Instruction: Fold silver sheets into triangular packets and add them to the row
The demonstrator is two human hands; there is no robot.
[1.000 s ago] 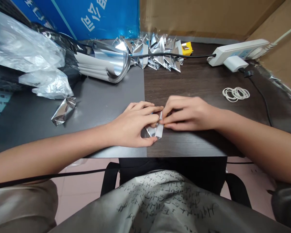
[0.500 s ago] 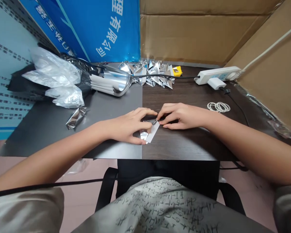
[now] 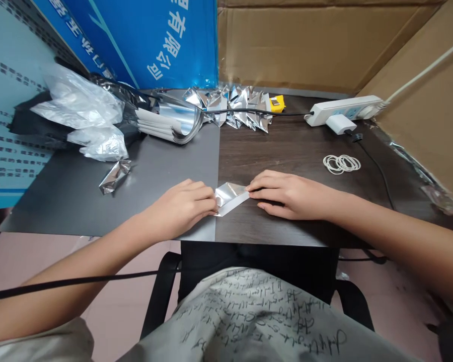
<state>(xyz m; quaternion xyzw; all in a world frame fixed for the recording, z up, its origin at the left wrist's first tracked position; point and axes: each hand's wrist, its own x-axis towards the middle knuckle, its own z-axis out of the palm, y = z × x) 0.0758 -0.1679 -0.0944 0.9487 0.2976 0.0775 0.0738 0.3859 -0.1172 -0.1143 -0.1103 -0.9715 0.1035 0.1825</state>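
Fingers [image 3: 204, 193] of the left hand [image 3: 179, 211] curl lightly, their tips against the left end of a folded strip of silver foil [image 3: 230, 197]. The thumb is hidden, so whether they pinch the foil cannot be told. The strip lies flat on the dark wood-grain tabletop [image 3: 287, 151], just right of its seam with a grey mat [image 3: 166, 171], with a white-backed band along its lower edge. On the right hand [image 3: 292, 197], the fingers are extended and relaxed, not clenched, and the fingertips [image 3: 251, 187] just touch the strip's right tip.

Farther back, from left to right, sit clear plastic bags [image 3: 79, 98], a crumpled foil piece [image 3: 115, 177], a curled stack of foil sheets [image 3: 169, 120], a heap of folded foil pieces [image 3: 230, 108] and a small yellow object [image 3: 277, 103]. Beyond them are a white power strip [image 3: 340, 110] and a loose bundle of rubber bands [image 3: 342, 163].

Thin foil kinks easily, so uneven pressure from the two ends could buckle the strip or set a crease off line. With so light a hold, the slick strip could also slide or spring open.
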